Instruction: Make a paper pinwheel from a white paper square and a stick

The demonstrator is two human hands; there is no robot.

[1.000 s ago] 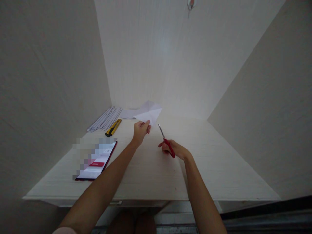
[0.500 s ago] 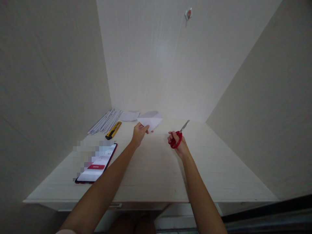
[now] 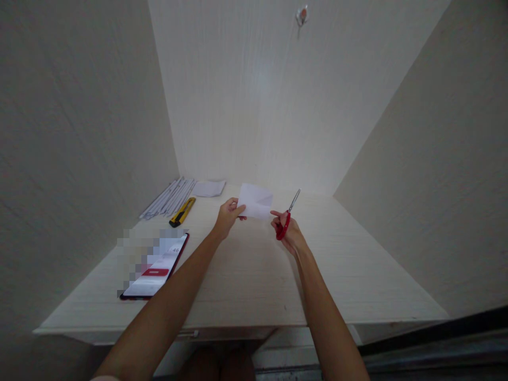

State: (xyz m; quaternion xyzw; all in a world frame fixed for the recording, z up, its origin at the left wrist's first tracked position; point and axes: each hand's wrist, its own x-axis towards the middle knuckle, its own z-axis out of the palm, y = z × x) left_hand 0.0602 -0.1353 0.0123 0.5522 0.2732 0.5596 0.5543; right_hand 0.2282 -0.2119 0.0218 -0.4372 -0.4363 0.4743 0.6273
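Observation:
A creased white sheet of paper (image 3: pixel 256 200) is pinched at its left edge by my left hand (image 3: pixel 229 216), thumb on top, above the tabletop. My right hand (image 3: pixel 289 230) is closed around the red handles of a pair of scissors (image 3: pixel 292 203). The blades point up and away and look shut, apart from the paper. One finger of the right hand stretches out toward the paper's right edge; whether it touches the sheet I cannot tell.
On the pale desk (image 3: pixel 254 286), folded paper strips (image 3: pixel 169 198) lie at the back left beside a small paper stack (image 3: pixel 209 188). A yellow box cutter (image 3: pixel 182 212) and a lit phone (image 3: pixel 159 272) lie nearer. Panels (image 3: pixel 254 106) rise behind and at both sides; a hook (image 3: pixel 302 16) is above.
The paper has turned in my left hand and now extends to the right, lying flatter. My right hand has turned slightly, with a finger extended and the scissors more edge-on.

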